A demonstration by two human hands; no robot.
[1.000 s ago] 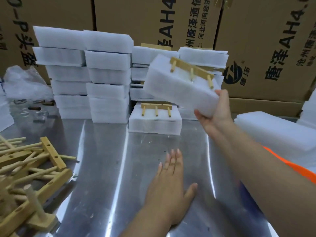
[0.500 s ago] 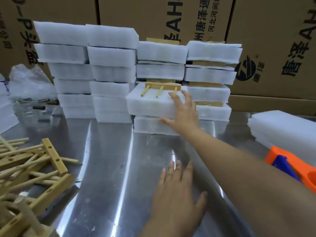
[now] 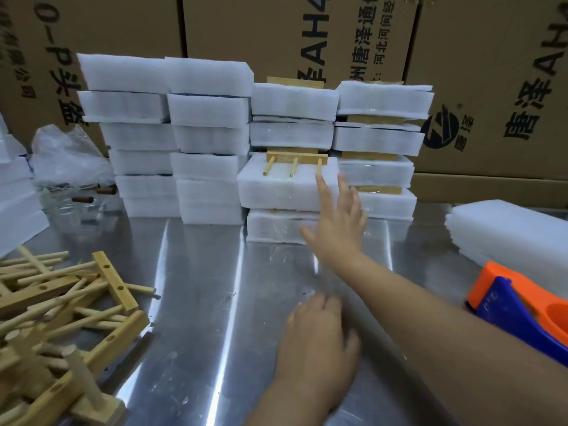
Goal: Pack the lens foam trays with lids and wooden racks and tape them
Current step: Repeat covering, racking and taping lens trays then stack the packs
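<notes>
Fronting white fibrous foam block (image 3: 284, 187), right hand (image 3: 336, 224) splayed, empty.

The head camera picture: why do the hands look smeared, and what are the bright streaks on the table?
Head view: the right hand and left hand are motion-blurred; the metal table mirrors overhead light as white streaks; the wide lens bends the cardboard boxes near the edges.

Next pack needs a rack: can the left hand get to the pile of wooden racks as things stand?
Probably yes. The left hand lies empty on the metal table, and only bare tabletop separates it from the wooden racks piled to its left.
</notes>
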